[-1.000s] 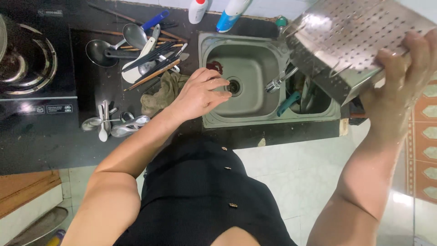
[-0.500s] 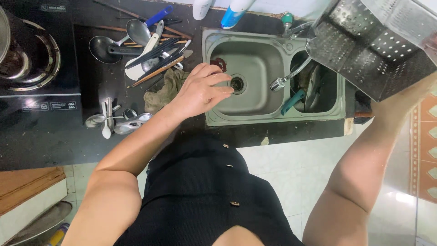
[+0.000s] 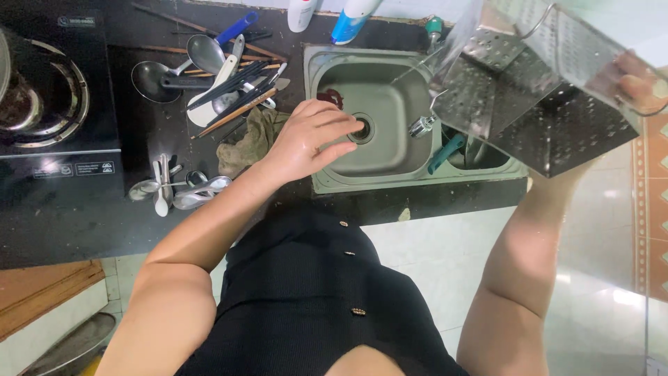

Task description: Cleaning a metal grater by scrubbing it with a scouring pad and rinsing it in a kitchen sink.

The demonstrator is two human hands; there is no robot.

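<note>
a perforated steel rack (image 3: pixel 550 104), box-shaped with rows of small holes and a wire handle, is held tilted in the air above the right end of the steel sink (image 3: pixel 327 177), which is set into the dark desk (image 3: pixel 69 223) near its front edge.

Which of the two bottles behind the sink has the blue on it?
The bottle on the right, lying nearer the tap, shows a blue band. The one to its left is plain white with a small red mark.

Perforated steel rack (image 3: pixel 543 104): raised higher, tilted, nearer the camera than 1 s ago; right hand (image 3: pixel 643 87) grip shifted along its edge.
</note>
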